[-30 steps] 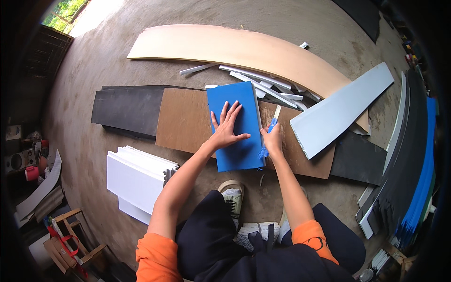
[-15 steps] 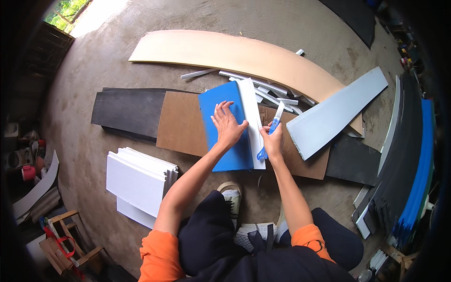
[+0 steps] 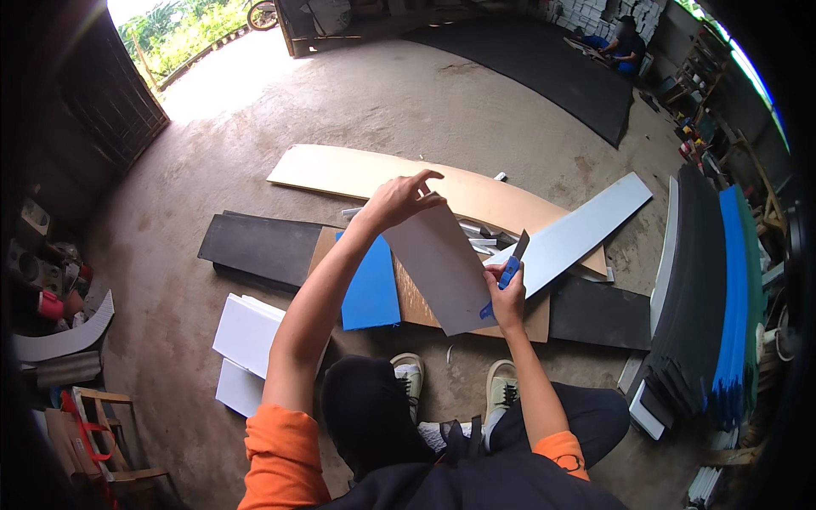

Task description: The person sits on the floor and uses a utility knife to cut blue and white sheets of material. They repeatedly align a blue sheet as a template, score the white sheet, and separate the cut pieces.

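Observation:
My right hand (image 3: 507,302) is closed around a blue utility knife (image 3: 511,270), blade upward, and its fingers also meet the right edge of a raised white foam sheet (image 3: 442,268). The sheet tilts up off the work pile, its face in shade. At the sheet's upper end is my left hand (image 3: 406,200), thumb and fingers apart; whether it bears any of the sheet's weight I cannot tell. Below and left of the sheet, a blue foam board (image 3: 371,285) lies on a brown board (image 3: 535,321).
White sheets (image 3: 246,336) are stacked at left on the concrete floor. Beyond the work lie a long peach board (image 3: 357,170) and a slanting pale board (image 3: 586,234). Black boards (image 3: 259,246) extend leftward. Foam strips (image 3: 731,289) line the right. A person (image 3: 625,47) sits far right.
The white sheet has come up off the pile and tilted. My left hand has left the blue board for the sheet's upper end. My view now takes in more of the far floor.

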The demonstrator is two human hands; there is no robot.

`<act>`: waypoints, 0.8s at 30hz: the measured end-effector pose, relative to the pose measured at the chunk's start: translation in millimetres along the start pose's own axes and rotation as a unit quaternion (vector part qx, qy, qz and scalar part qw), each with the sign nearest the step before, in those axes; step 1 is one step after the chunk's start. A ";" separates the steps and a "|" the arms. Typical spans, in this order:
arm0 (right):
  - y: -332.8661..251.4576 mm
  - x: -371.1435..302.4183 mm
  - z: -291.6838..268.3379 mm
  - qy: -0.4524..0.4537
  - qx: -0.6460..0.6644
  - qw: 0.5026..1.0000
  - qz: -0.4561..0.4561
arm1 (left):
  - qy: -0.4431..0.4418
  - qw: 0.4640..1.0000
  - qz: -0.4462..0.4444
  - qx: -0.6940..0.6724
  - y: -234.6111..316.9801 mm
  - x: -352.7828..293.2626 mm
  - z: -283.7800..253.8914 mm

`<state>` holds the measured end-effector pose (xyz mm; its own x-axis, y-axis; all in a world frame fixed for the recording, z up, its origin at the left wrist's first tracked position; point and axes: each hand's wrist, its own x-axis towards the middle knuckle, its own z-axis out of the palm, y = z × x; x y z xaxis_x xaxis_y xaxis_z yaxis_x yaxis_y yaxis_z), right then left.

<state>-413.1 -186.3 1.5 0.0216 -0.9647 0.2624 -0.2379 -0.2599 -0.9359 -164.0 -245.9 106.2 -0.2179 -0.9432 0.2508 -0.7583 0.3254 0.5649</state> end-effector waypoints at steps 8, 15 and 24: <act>10.5 -22.8 -45.4 0.020 0.221 0.948 0.229 | 0.034 0.969 0.196 0.149 39.7 -37.9 32.3; 3.2 -34.1 -68.4 -0.028 0.280 0.921 0.271 | 0.082 0.918 0.239 0.304 49.2 -39.0 92.8; 15.8 -40.7 -44.1 -0.028 -0.138 0.988 0.059 | 0.026 0.989 0.067 0.131 68.4 -58.7 100.2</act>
<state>-460.6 -149.3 -13.6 0.0300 -0.9906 0.1334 -0.4981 -0.1306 -0.8573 -264.6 -175.0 51.4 -0.3008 -0.8860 0.3528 -0.8593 0.4123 0.3027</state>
